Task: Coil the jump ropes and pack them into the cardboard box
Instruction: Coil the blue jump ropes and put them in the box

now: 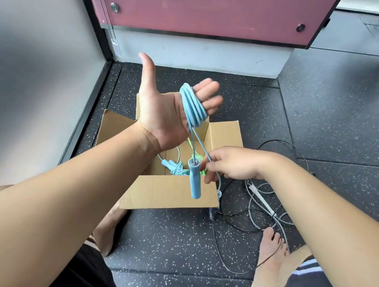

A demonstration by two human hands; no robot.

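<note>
My left hand (163, 112) is raised palm up, thumb out, with several loops of a light blue jump rope (193, 107) wound around its curled fingers. Two strands run down from the coil to my right hand (231, 163), which pinches the rope. One blue handle (194, 179) hangs just below and left of that hand, over the open cardboard box (166, 192). Inside the box lie a coiled blue rope (171, 166) and a green rope (197, 158).
A grey jump rope with white handles (262, 201) and a thin black rope (230, 209) lie tangled on the speckled dark floor right of the box. My bare feet (271, 266) rest near them. A grey wall stands left, a maroon panel (211, 6) behind.
</note>
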